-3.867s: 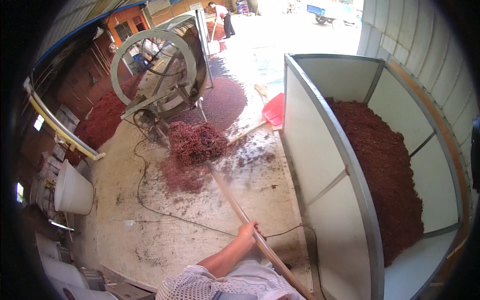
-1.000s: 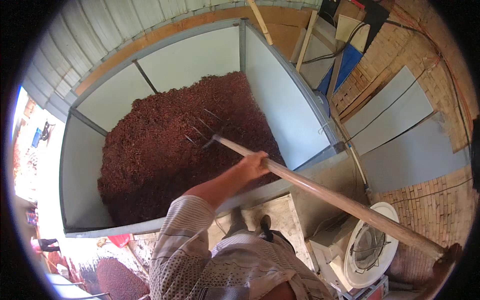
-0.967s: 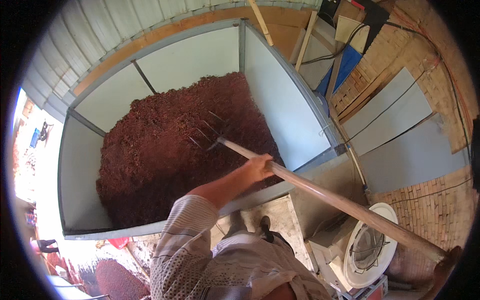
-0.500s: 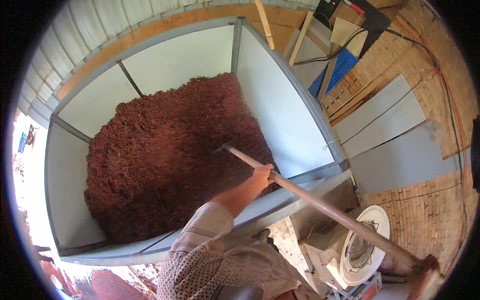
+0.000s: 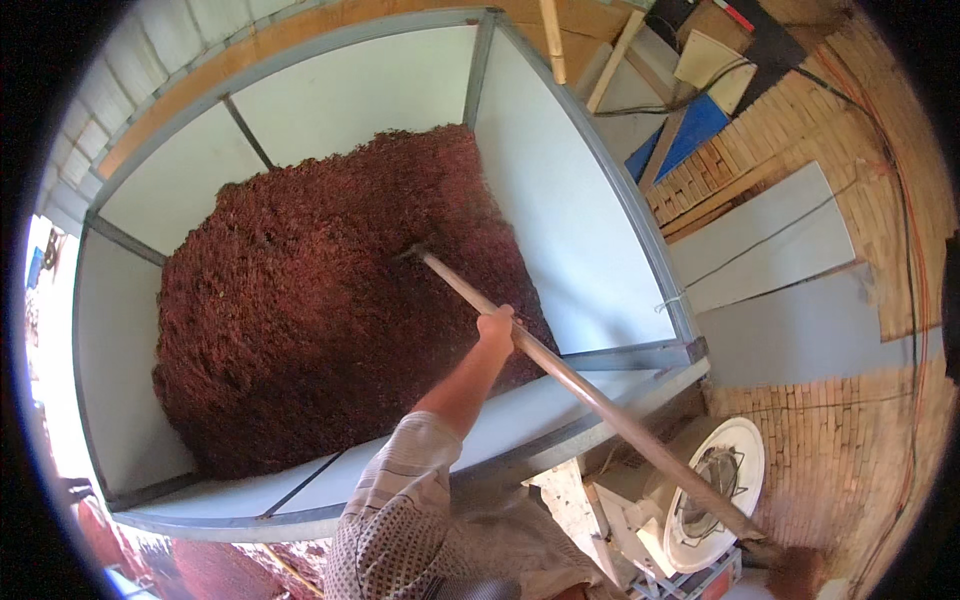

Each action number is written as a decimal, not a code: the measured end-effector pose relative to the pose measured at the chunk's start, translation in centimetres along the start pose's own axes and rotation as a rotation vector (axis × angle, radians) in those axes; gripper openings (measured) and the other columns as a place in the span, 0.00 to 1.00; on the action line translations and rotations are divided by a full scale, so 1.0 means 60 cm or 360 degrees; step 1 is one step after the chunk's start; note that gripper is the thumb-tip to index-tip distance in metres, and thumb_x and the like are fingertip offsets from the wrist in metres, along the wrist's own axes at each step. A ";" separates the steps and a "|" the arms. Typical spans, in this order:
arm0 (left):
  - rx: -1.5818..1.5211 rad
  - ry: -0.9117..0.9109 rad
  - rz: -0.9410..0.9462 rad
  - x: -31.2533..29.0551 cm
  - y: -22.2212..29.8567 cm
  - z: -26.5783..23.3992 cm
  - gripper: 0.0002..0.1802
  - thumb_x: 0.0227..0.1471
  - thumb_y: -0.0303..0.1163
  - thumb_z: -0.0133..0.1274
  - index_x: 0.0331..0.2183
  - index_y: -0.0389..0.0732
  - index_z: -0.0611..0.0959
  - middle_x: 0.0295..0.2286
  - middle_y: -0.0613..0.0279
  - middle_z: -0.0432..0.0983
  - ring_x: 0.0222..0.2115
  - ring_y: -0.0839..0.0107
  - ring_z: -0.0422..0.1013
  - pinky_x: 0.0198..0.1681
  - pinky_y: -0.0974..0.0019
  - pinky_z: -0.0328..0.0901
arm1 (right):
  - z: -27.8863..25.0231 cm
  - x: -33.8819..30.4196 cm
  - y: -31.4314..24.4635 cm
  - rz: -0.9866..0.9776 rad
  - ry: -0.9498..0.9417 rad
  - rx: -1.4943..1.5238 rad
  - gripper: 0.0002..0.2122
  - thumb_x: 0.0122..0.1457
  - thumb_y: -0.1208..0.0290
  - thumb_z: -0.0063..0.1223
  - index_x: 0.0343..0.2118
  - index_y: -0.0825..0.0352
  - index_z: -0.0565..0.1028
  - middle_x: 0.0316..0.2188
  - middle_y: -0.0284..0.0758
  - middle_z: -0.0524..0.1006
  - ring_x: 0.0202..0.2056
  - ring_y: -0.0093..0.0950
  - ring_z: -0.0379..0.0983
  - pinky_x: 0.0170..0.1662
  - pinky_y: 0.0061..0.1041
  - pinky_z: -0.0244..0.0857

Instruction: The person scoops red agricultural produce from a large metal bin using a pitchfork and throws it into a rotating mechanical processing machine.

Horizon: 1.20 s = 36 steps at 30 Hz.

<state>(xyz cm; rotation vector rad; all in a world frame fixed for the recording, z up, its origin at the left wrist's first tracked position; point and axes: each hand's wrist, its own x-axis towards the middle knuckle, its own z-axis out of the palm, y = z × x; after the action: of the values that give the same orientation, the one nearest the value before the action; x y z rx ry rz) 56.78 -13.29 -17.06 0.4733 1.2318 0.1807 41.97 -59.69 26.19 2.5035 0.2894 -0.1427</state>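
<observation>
My left hand (image 5: 497, 325) is wrapped round the wooden shaft of a long-handled tool (image 5: 600, 405), with the arm stretched out over the bin's near edge. The tool's dark metal head (image 5: 412, 251) is partly sunk in a heap of reddish-brown, crumbly material (image 5: 300, 290), so its exact shape is hidden. At the lower right, my right hand (image 5: 795, 572) is closed about the shaft's near end, smeared by motion. The heap lies inside a large bin with pale panels and a grey metal frame (image 5: 640, 250), reaching highest at the back.
Right of the bin stands a round white-rimmed fan-like machine (image 5: 745, 455), beneath the shaft. Grey boards (image 5: 770, 240) and cables lie on the brick surface (image 5: 820, 420) at the right. A wooden pole (image 5: 553, 40) hangs down at the top. More reddish material shows at the lower left.
The tool's head has moved farther back and left across the heap. My left hand has followed it, and my right hand has come left with the shaft's end. The view has shifted slightly.
</observation>
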 end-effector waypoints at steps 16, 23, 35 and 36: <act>-0.0288 -0.0163 -0.0224 0.080 0.101 -0.052 0.08 0.46 0.22 0.53 0.23 0.36 0.69 0.18 0.60 0.63 0.15 0.69 0.62 0.19 0.63 0.65 | 0.015 0.034 -0.164 -0.0099 -0.0584 0.0149 0.06 0.45 0.64 0.48 0.17 0.58 0.70 0.16 0.33 0.70 0.20 0.30 0.67 0.22 0.32 0.62; -0.0204 -0.0150 -0.0179 0.098 0.134 -0.056 0.07 0.47 0.24 0.52 0.23 0.33 0.71 0.16 0.58 0.63 0.14 0.68 0.62 0.18 0.61 0.64 | 0.047 0.022 -0.170 -0.0289 -0.0429 0.0204 0.08 0.48 0.63 0.46 0.17 0.57 0.71 0.17 0.31 0.70 0.19 0.26 0.67 0.21 0.30 0.62; 0.0052 -0.0025 -0.0157 0.172 0.181 -0.051 0.12 0.48 0.29 0.52 0.19 0.36 0.71 0.13 0.57 0.65 0.12 0.65 0.64 0.16 0.60 0.64 | -0.022 0.095 -0.280 0.0068 -0.0982 0.0027 0.14 0.49 0.56 0.44 0.24 0.61 0.76 0.25 0.38 0.78 0.29 0.39 0.75 0.33 0.37 0.68; 0.0091 -0.0024 -0.0183 0.163 0.185 -0.049 0.13 0.49 0.30 0.53 0.18 0.37 0.71 0.13 0.58 0.65 0.12 0.67 0.63 0.17 0.61 0.64 | -0.036 0.094 -0.285 0.0120 -0.0994 0.0082 0.14 0.49 0.56 0.44 0.25 0.62 0.77 0.25 0.38 0.78 0.29 0.41 0.75 0.33 0.38 0.68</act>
<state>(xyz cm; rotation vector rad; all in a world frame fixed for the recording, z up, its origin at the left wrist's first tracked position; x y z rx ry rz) 58.63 1.05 -21.30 0.4512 1.2484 0.0442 43.40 -43.89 17.36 2.3713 -0.0687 -0.8838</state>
